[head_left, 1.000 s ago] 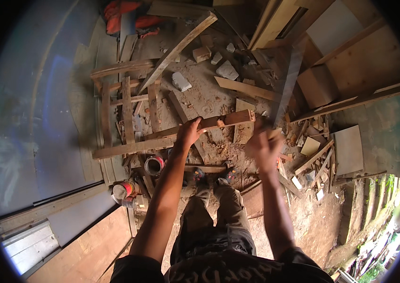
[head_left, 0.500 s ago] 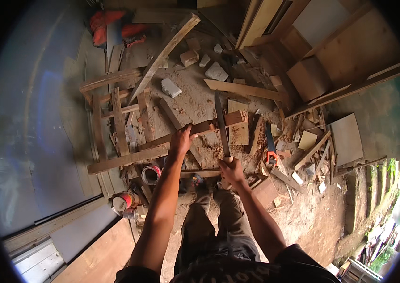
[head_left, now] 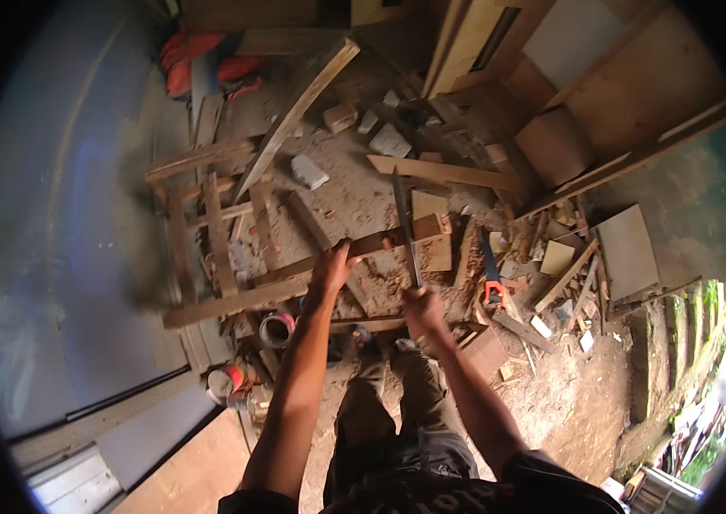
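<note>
My left hand (head_left: 333, 270) is closed around a length of reddish-brown lumber (head_left: 427, 228), which slants up to the right in front of me. The lumber's left end meets the near rail of a rough wooden frame (head_left: 234, 304). In my right hand (head_left: 425, 313), fingers wrapped about the handle, is a machete (head_left: 402, 206) with a long dark blade pointing away from me. The blade crosses over the lumber near its right end; whether it touches the wood I cannot tell. Wood chips are scattered around and below that end.
A hand saw (head_left: 493, 287) with an orange-and-black handle lies right of the lumber among offcuts. Stone blocks (head_left: 390, 140) and a long curved plank (head_left: 298, 111) lie farther off. Open tins (head_left: 277, 328) stand by my left forearm. Grey panels (head_left: 63, 257) line the left side.
The whole view has shifted slightly. My right hand and the machete have moved a little against the lumber. My left hand keeps its hold on the wood.
</note>
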Tool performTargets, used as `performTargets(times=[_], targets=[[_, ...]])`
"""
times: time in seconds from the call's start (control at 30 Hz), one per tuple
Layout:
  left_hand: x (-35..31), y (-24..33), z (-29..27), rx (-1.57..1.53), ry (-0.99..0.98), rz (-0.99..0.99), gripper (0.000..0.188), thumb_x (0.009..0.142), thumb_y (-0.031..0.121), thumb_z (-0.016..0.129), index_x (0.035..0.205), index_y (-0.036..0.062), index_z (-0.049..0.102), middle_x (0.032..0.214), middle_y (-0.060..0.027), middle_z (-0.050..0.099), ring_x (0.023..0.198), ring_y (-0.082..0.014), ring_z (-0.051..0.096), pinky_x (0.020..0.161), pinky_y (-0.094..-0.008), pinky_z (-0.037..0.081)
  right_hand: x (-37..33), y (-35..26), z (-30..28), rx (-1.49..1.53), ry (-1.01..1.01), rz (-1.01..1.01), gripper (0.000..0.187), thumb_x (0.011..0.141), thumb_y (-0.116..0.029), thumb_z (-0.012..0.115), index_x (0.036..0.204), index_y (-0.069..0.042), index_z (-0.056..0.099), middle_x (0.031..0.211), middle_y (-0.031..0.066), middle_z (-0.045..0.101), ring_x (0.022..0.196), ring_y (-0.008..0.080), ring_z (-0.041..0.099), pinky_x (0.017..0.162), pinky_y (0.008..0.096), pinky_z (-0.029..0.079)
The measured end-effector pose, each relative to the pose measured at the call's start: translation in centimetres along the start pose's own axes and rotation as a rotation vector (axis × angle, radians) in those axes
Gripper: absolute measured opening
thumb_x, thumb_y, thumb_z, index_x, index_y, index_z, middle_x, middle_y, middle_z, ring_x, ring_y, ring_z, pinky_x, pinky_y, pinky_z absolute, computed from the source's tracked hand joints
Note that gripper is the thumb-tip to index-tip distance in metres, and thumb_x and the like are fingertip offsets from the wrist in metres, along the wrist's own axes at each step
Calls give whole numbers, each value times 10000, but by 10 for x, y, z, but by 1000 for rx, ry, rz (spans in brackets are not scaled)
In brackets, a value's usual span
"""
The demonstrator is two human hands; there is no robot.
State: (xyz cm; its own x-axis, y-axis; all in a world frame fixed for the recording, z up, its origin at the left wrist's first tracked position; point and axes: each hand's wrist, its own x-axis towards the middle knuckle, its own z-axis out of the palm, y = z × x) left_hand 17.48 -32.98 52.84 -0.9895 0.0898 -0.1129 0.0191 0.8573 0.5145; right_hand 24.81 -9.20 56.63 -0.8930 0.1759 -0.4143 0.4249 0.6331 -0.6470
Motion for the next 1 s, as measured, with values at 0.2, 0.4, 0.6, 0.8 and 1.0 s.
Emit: performTargets(times=[0.2, 0.4, 0.6, 0.8, 1.0], targets=[[-10, -10, -1, 43, 66, -25, 577, 891, 392, 693, 1286, -9, 566, 913, -257, 683, 801, -370, 693, 675, -437, 553, -10, -24, -13, 541, -313, 40, 240, 915, -169, 615, 713, -40, 598, 595, 20, 560, 522, 111, 533, 461, 326, 421], [-13, -8, -11, 65, -1, -62, 517, 903, 325, 686, 1285, 3, 553, 961, -214, 699, 819, -338, 702, 704, -405, 568, -14, -124, -139, 717, 182, -525, 241, 910, -93, 600, 681, -64, 531, 625, 3, 550, 498, 92, 470, 456, 268, 386], [-17, -3, -11, -37, 8, -109, 572, 890, 357, 699, 1315, 6, 548, 1025, -241, 685, 904, -385, 682, 740, -444, 552, -13, -124, -119, 1024, 553, -666, 179, 906, -106, 599, 747, -42, 547, 686, 76, 570, 579, 161, 526, 528, 318, 421], [-16, 6, -15, -172, -5, -63, 565, 809, 215, 796, 1275, -13, 573, 1171, -275, 636, 1119, -408, 616, 907, -461, 520, 5, 32, 30, 454, -103, -114, 287, 889, -258, 670, 781, 7, 645, 608, 116, 623, 558, 232, 619, 523, 406, 469], [-21, 4, -11, -189, 146, -106, 465, 801, 173, 778, 1184, 17, 565, 995, -260, 662, 924, -433, 647, 758, -479, 536, -24, -57, -71, 369, -486, 159, 243, 950, -266, 637, 930, -23, 640, 687, 28, 568, 540, 115, 528, 468, 304, 429]])
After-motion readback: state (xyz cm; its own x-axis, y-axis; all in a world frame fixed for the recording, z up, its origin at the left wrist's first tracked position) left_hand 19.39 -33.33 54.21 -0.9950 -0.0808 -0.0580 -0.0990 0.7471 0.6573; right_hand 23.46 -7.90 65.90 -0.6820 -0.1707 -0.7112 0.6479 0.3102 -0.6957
